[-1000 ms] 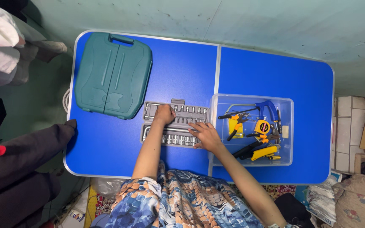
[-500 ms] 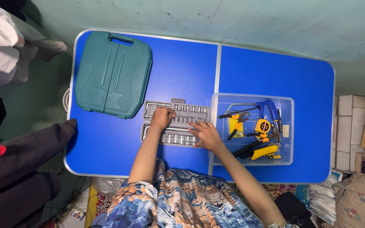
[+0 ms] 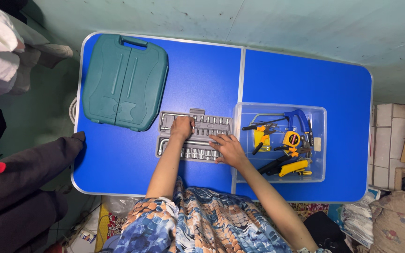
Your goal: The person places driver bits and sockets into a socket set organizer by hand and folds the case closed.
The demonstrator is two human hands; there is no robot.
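A grey socket-set tray (image 3: 212, 125) with rows of metal sockets lies in the middle of the blue folding table (image 3: 202, 75). My left hand (image 3: 182, 127) rests on the tray's upper left part with fingers curled, fingertips on the sockets; whether it grips one is hidden. My right hand (image 3: 227, 149) lies flat on the tray's lower right corner, fingers spread, pressing it down.
A closed green tool case (image 3: 125, 82) lies at the table's far left. A clear plastic bin (image 3: 280, 140) right of the tray holds a blue hacksaw, yellow tape measure, pliers and screwdrivers. Dark cloth and clothing hang at the left; boxes and papers at the right.
My left hand shifted slightly on the upper row of the tray; my right hand stayed pressed on the lower right corner. Nothing else moved.
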